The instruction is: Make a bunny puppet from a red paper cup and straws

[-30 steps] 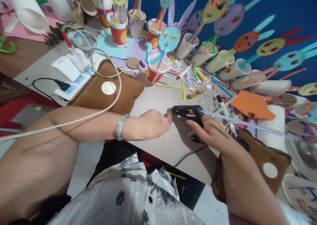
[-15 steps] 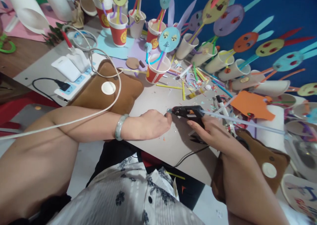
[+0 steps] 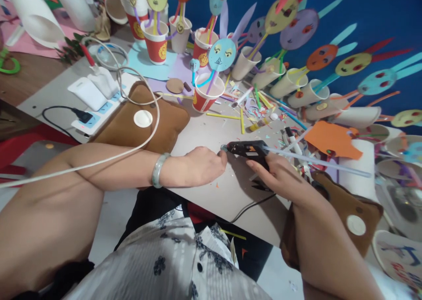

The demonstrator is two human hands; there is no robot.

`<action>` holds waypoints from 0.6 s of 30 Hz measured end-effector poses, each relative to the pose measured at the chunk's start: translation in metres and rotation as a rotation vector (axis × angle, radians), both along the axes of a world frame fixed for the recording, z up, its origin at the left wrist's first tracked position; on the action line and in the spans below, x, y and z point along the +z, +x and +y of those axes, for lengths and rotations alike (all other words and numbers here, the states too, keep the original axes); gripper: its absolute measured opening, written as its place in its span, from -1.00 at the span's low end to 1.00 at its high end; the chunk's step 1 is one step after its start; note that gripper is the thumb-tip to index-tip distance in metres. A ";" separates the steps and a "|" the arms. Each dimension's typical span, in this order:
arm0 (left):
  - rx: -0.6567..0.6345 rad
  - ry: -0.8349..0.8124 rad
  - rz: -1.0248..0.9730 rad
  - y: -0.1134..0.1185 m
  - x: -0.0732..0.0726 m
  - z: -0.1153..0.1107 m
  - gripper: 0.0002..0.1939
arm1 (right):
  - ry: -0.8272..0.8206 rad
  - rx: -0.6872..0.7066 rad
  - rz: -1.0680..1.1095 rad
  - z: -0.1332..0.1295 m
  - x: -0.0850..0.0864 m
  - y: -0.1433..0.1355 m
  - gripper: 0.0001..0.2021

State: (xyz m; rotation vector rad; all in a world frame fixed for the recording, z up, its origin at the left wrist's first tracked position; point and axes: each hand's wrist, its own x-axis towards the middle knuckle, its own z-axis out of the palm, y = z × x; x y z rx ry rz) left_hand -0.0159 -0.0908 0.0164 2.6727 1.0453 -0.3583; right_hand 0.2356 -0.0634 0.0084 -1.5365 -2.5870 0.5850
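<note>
My right hand (image 3: 280, 170) is wrapped round the handle of a black hot glue gun (image 3: 247, 149), its nozzle turned left. A long translucent glue stick (image 3: 316, 160) sticks out of the gun's back. My left hand (image 3: 207, 164) is closed, with thumb and fingertips pinched together right by the nozzle. A small pale blue-green piece (image 3: 223, 148) shows between the fingertips and the nozzle; what it is cannot be made out. Just beyond the hands stands a red and white paper cup (image 3: 207, 93) holding a blue paper rabbit face (image 3: 222, 54) with purple ears.
Several more cups with paper faces (image 3: 322, 56) line the blue wall. Paper scraps and straws (image 3: 242, 121) litter the table's middle. A power strip (image 3: 99, 115) and a brown cushion (image 3: 141, 119) lie left, with a white cable (image 3: 138, 145) crossing my left arm. Orange paper (image 3: 331, 139) lies right.
The glue stick's rear end shows a little nearer the gun. The whole view has shifted slightly; both hands keep nearly the same pose.
</note>
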 end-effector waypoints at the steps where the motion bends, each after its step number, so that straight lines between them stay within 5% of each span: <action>1: 0.000 0.006 0.000 0.000 0.000 0.000 -0.45 | -0.005 0.006 -0.001 0.000 0.000 0.000 -0.40; 6: -0.020 0.006 0.020 0.000 0.003 0.000 -0.41 | 0.004 -0.052 -0.019 0.004 0.006 0.008 -0.33; 11: -0.011 0.016 0.030 -0.001 0.003 0.000 -0.39 | 0.062 -0.205 0.038 0.000 0.037 0.025 -0.23; 15: -0.023 0.041 0.035 -0.003 0.004 -0.002 -0.40 | 0.167 -0.266 0.072 -0.007 0.056 0.039 -0.42; 18: -0.038 0.083 0.004 -0.005 0.005 -0.002 -0.43 | 0.334 -0.244 -0.101 -0.010 0.052 0.047 -0.59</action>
